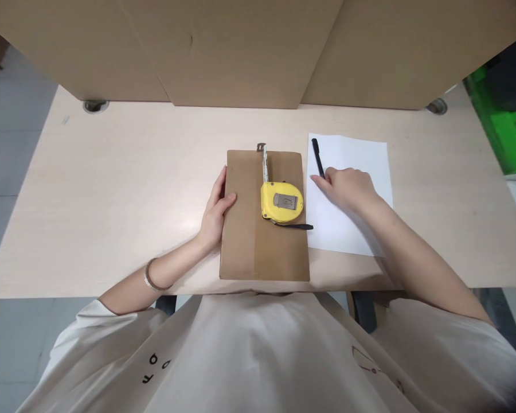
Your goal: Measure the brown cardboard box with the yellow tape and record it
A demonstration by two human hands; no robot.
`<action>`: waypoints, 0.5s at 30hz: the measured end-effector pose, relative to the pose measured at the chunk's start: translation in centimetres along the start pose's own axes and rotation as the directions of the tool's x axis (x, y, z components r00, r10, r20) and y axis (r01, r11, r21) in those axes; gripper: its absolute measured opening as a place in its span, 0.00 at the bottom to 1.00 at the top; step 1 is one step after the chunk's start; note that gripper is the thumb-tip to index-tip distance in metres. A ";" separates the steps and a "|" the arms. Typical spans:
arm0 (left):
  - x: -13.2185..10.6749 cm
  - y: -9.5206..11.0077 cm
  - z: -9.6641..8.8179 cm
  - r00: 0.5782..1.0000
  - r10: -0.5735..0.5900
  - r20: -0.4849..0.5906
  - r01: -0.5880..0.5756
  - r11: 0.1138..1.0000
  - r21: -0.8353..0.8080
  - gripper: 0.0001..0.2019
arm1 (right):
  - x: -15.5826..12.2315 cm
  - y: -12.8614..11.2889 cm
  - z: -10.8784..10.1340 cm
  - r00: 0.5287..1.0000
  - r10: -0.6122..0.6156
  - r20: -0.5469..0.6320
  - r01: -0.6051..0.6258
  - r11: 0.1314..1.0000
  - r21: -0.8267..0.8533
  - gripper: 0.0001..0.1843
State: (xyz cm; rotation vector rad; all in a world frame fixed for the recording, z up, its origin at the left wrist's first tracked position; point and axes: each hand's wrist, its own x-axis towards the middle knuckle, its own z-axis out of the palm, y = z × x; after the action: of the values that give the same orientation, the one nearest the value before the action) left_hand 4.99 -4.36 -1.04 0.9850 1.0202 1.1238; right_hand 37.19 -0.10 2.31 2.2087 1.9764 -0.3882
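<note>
Pen (317, 156), black and slim, shows only its upper half. Its lower end and tip are buried under the curled fingers of the right hand (348, 186), so where the tip meets the sheet cannot be made out. That hand is closed on the pen, with the free end sticking out toward 11 o'clock from the knuckles. Pen and hand both lie on a white paper (356, 152), whose near right corner is covered by the forearm.

The left hand (215, 212) is well apart from the right, at 9 o'clock from it. It is open, the fingers stretched along the left edge of a brown cardboard sheet (249, 246) and the thumb laid on top. Whether the fingertips tuck under the edge cannot be told. A bracelet (151, 279) circles that wrist.

Between the two hands a yellow tape measure (282, 202) rests on the right part of the cardboard sheet. Its blade (265, 163) is drawn out toward 12 o'clock and hooked just past the far edge, and a black strap (294, 226) trails toward 3 o'clock onto the paper. The paper lies just beside the cardboard sheet at 3 o'clock.

All of this sits on a pale wooden desk (112, 189). A tall cardboard wall (241, 51) closes it off at 12 o'clock, cut by the frame's top. Something green (503, 132) at 2 o'clock is too cropped to identify.
</note>
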 end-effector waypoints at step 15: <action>0.2 -0.7 -1.1 0.997 0.017 0.071 -0.023 0.997 0.074 0.37 | 0.9 3.5 4.0 0.981 -0.071 -0.183 0.196 0.375 0.906 0.30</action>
State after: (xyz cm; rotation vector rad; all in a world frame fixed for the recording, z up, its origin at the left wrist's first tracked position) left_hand 4.10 -4.14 -2.03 1.0894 1.0030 1.0661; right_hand 40.39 -0.84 -1.96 2.5995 2.3069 -1.8729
